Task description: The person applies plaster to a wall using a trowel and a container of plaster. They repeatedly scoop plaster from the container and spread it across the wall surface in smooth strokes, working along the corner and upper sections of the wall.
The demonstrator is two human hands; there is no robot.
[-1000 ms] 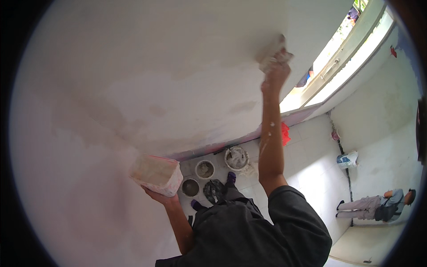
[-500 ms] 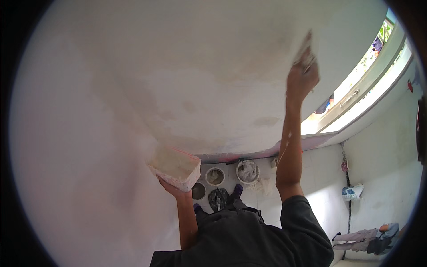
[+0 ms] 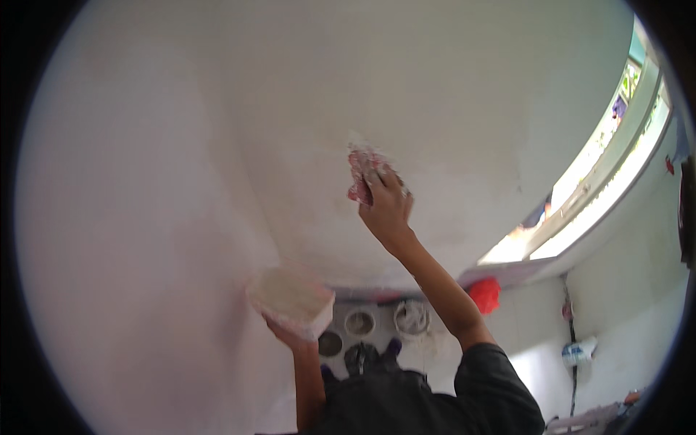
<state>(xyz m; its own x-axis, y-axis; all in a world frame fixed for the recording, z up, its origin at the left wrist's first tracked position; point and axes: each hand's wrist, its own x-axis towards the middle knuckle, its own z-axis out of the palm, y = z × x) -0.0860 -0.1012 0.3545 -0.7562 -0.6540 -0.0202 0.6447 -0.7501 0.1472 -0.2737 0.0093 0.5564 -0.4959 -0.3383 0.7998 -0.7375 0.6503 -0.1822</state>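
My right hand (image 3: 389, 210) is raised to the pale plastered wall (image 3: 464, 101), its fingers closed round a flat putty spreader (image 3: 358, 177), red and smeared with white. The spreader's blade lies at or close to the wall surface; exact contact is hard to tell. Lower on the left, my left hand (image 3: 288, 335) supports a rectangular pinkish-white tub (image 3: 321, 319) from beneath. Whitish paste (image 3: 290, 290) shows inside the tub. Part of that hand's fingers is hidden under the tub. Damp-looking darker patches mark the wall around an inner corner.
Near my feet stand a round bucket (image 3: 359, 312), another bucket (image 3: 428, 322) with crumpled plastic in it, and a dark round container (image 3: 330, 344). A red bag-like thing (image 3: 484, 295) sits right of my forearm. The bright window (image 3: 580, 192) curves along the right; another person (image 3: 602, 418) is at lower right.
My right hand has swung from the upper right down and left across the wall, and the spreader now shows its broad face. The tub in my left hand appears slightly lower and further right.
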